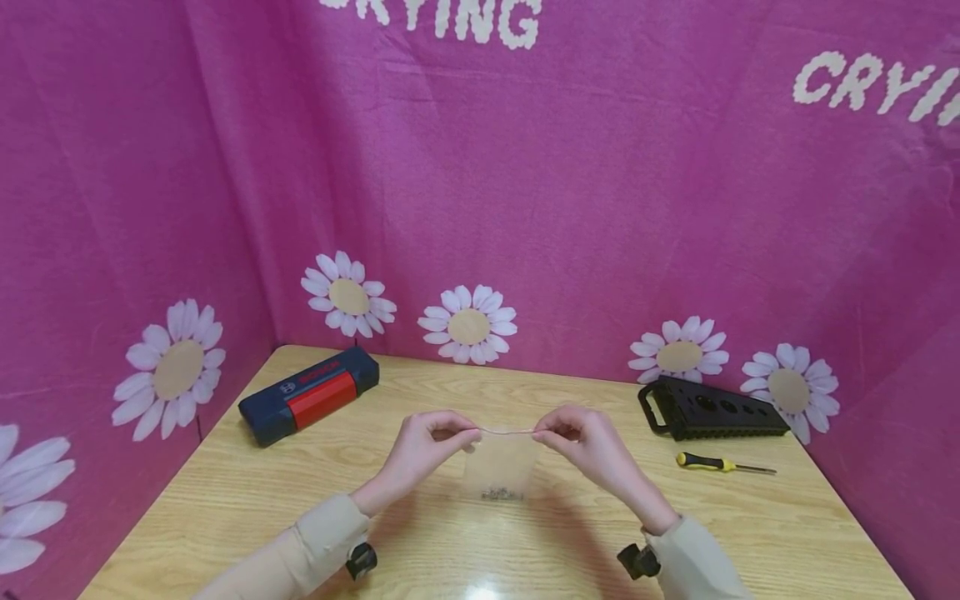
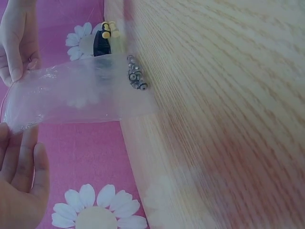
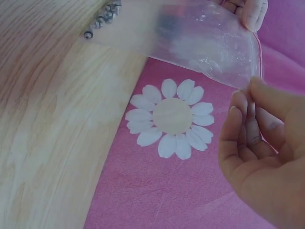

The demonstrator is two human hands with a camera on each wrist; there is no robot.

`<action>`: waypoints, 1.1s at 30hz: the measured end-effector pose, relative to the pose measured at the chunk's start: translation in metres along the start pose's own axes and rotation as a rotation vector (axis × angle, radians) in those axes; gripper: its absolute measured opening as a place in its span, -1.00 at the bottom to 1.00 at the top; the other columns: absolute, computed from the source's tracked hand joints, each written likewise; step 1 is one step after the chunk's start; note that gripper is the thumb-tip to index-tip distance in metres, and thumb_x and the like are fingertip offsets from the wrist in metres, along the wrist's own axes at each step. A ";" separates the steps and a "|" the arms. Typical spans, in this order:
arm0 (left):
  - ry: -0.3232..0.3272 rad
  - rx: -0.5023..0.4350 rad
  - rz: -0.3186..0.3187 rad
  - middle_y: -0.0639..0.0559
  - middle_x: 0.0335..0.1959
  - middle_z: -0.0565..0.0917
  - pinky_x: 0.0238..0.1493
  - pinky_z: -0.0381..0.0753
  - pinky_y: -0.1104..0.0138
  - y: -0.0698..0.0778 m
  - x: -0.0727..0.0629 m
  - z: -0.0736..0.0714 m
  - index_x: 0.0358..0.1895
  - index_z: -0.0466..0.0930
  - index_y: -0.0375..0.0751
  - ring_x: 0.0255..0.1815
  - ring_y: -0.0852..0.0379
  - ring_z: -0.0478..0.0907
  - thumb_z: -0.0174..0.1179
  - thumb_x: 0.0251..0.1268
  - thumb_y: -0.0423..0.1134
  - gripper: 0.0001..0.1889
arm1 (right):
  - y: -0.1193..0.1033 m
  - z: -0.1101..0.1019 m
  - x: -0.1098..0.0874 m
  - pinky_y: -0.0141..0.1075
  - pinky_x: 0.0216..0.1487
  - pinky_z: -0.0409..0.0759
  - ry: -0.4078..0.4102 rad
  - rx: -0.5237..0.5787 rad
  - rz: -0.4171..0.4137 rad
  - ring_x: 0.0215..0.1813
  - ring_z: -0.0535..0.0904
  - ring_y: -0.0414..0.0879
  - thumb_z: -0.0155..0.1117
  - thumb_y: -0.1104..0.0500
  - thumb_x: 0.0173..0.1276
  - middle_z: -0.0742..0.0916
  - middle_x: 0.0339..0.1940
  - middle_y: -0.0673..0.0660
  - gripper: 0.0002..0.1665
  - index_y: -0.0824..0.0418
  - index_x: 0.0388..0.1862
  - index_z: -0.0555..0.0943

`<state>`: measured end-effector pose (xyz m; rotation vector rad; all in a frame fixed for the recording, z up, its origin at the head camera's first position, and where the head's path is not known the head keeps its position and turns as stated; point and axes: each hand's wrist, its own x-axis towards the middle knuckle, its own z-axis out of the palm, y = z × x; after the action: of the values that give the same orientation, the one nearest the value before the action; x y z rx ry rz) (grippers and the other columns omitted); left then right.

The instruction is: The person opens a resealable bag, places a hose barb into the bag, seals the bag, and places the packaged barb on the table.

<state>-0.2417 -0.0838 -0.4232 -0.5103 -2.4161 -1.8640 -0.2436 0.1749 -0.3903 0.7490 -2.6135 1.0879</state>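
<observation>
A clear zip bag with a red line along its top edge hangs between my hands. Several small metal screws or similar fittings lie at its bottom; their exact kind is hard to tell. My left hand pinches the top left corner between thumb and fingers. At the opposite corner my right hand pinches the same edge. The right wrist view shows the right hand's thumb and forefinger on the zip bag's edge. Whether the seal is parted cannot be made out.
A dark blue and red Bosch case lies at the table's back left. On the right are a black holder with holes and a handle and a yellow-black screwdriver. Pink flowered cloth hangs around the wooden table.
</observation>
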 end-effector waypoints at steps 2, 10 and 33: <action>-0.005 -0.006 -0.001 -0.04 -0.29 0.80 -0.17 0.66 0.49 0.000 0.000 0.000 -0.18 0.77 -0.07 -0.32 0.19 0.74 0.38 0.21 -0.17 -0.85 | 0.000 0.001 0.000 -0.45 -0.42 0.53 0.002 -0.004 -0.013 -0.44 0.49 -0.42 0.38 0.18 0.31 0.76 -0.39 0.00 -0.94 0.13 -0.36 0.73; -0.015 -0.002 0.011 -0.04 -0.29 0.81 -0.14 0.67 0.46 -0.004 0.002 0.000 -0.18 0.77 -0.08 -0.32 0.23 0.74 0.37 0.22 -0.17 -0.85 | 0.001 0.006 -0.002 -0.43 -0.33 0.60 0.006 0.024 -0.083 -0.38 0.51 -0.40 0.39 0.29 0.27 0.70 -0.41 0.00 -0.94 0.16 -0.33 0.66; -0.027 -0.045 0.025 -0.14 -0.24 0.80 -0.11 0.69 0.42 -0.006 0.004 0.003 -0.15 0.76 -0.20 -0.29 0.16 0.76 0.36 0.23 -0.20 -0.81 | 0.003 0.024 0.006 -0.43 -0.24 0.61 0.036 0.090 -0.125 -0.33 0.55 -0.38 0.45 0.22 0.23 0.74 -0.38 -0.01 -0.93 0.15 -0.30 0.72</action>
<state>-0.2469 -0.0812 -0.4282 -0.5690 -2.3776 -1.9175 -0.2509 0.1574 -0.4069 0.8907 -2.4651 1.1771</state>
